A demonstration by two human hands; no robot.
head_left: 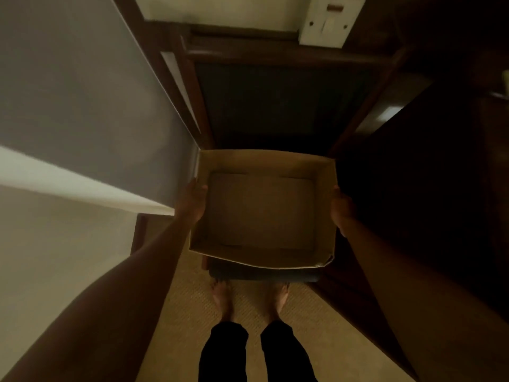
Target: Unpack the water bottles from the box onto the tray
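- Box of brown cardboard, open at the top, sits in the middle of the view, held up in front of the person between both hands.
- Only the bare cardboard floor of the box shows inside it.
- Left hand lies against the outside of the left wall, thumb hooked over the rim, and grips it; the fingers themselves are hidden behind the cardboard.
- Right hand presses on the outside of the right wall near the rim; whether its fingers curl under the box cannot be told in the dim light.
- Both bare forearms reach forward from the lower corners of the view.
- Near right corner of the box is creased and a little crushed.
- Under the near edge of the box a dark flat slab shows; what it is cannot be told.
- Below that, 2 bare feet in dark trousers stand on a woven tan carpet.
- Dark wooden furniture stands beyond the box, and a white wall switch is at the top.
- Pale wall runs along the left side.
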